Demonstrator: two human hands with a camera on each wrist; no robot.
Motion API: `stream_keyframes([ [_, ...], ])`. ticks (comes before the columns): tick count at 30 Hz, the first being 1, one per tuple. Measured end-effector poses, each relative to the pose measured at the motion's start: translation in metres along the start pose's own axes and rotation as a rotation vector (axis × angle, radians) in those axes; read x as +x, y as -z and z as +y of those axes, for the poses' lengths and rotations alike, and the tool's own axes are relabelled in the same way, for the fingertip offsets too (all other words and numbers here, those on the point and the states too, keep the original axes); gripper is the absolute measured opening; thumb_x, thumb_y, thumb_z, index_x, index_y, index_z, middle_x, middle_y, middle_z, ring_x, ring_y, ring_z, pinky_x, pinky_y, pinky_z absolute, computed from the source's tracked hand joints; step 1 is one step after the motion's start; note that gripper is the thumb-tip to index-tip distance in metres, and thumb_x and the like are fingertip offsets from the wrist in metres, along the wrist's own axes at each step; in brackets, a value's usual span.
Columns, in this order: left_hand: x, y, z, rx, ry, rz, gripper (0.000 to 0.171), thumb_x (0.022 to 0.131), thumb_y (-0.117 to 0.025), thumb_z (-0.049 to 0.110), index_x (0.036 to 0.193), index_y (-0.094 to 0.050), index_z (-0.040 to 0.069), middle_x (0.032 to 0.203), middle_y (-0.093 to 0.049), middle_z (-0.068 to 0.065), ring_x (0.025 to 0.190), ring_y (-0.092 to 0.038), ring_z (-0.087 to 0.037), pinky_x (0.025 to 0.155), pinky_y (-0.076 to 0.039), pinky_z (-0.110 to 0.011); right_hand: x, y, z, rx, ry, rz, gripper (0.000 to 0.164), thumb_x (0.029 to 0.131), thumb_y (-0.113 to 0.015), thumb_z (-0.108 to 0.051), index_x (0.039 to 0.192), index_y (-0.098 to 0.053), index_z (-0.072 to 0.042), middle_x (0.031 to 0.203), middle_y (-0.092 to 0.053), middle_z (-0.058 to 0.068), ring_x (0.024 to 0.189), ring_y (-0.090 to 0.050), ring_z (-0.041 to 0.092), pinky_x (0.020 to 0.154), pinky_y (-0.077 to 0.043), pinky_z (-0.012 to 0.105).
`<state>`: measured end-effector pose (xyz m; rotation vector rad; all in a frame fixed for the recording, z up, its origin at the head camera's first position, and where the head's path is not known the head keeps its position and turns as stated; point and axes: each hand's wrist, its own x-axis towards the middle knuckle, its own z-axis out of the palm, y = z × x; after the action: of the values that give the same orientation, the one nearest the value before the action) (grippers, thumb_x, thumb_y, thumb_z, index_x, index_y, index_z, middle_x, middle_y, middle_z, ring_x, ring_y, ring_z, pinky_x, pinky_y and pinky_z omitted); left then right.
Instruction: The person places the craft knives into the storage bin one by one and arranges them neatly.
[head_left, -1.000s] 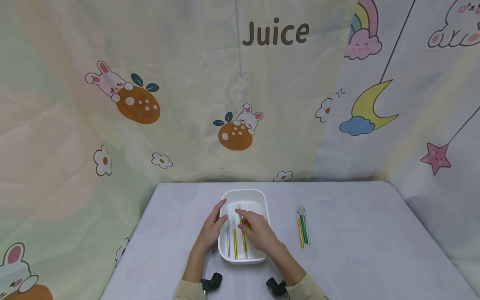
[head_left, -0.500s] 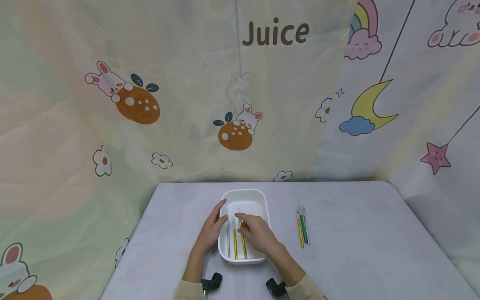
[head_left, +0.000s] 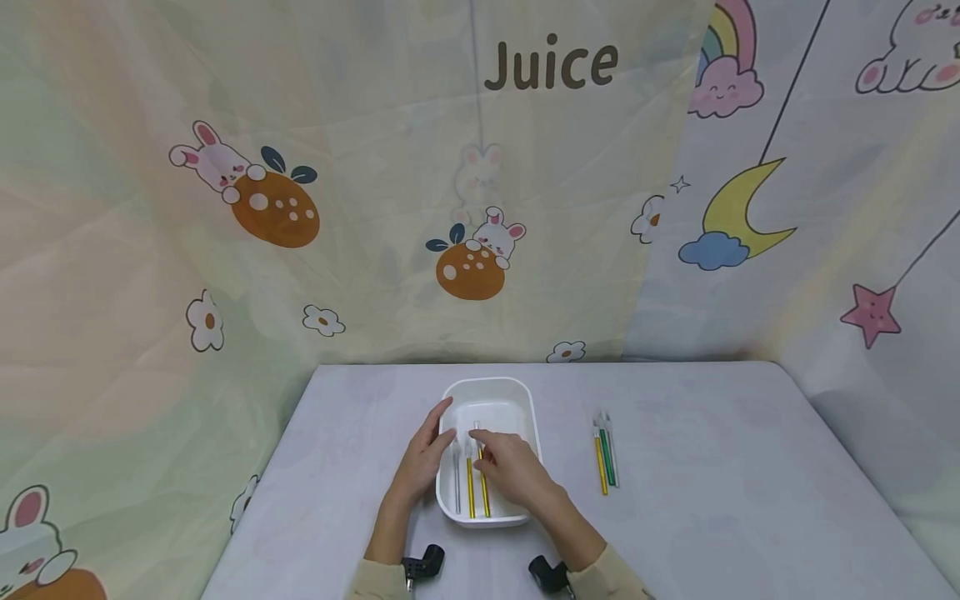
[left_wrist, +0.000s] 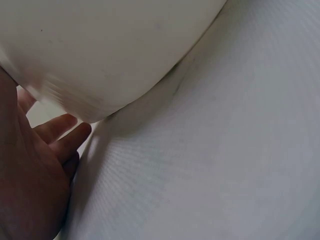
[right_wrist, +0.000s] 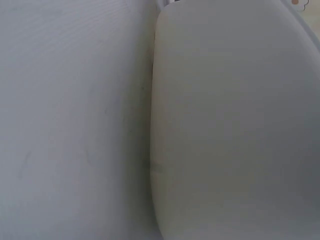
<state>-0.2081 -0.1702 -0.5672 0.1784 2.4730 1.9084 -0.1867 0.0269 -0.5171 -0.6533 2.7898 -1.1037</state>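
A shallow white tray [head_left: 495,522] stands on the table. My left hand [head_left: 420,467] holds its left side, the thumb over the rim and the other fingers along the outer wall, as the left wrist view also shows. Inside lie a slim silver pen [head_left: 457,483] and a yellow pen [head_left: 471,492] side by side. My right hand [head_left: 513,467] reaches over the tray and pinches a second yellow pen [head_left: 485,496] by its upper part, to the right of the first. Its clear upper end shows beyond my index finger. The right wrist view shows only the tray's outer wall [right_wrist: 230,125] and tablecloth.
To the right of the tray a small group of slim pens lies on the white tablecloth [head_left: 720,483]: a yellow one [head_left: 602,467], a green one [head_left: 607,458] and a silver one [head_left: 613,454]. A printed curtain [head_left: 375,208] rises behind the table.
My right hand has shifted slightly toward me with the yellow pen. The pen's near end has swung left, nearer and more parallel to the other yellow pen. My left hand has not moved.
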Motion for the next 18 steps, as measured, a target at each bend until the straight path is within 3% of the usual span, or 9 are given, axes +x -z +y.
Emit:
stream_keyframes([
  [18,0.001,0.001,-0.001,0.005,0.01,0.003,0.052,0.11,-0.05,0.022,0.16,-0.039,0.032,0.173,-0.026,0.002,0.162,-0.017,-0.024,0.131,-0.015,-0.052,0.005,-0.011,-0.005,-0.026,-0.064,-0.072,0.045,0.094,-0.075,-0.01,0.138,-0.067,-0.007,0.069,-0.057,-0.008,0.062,-0.053,0.007,0.056,-0.045,0.019],
])
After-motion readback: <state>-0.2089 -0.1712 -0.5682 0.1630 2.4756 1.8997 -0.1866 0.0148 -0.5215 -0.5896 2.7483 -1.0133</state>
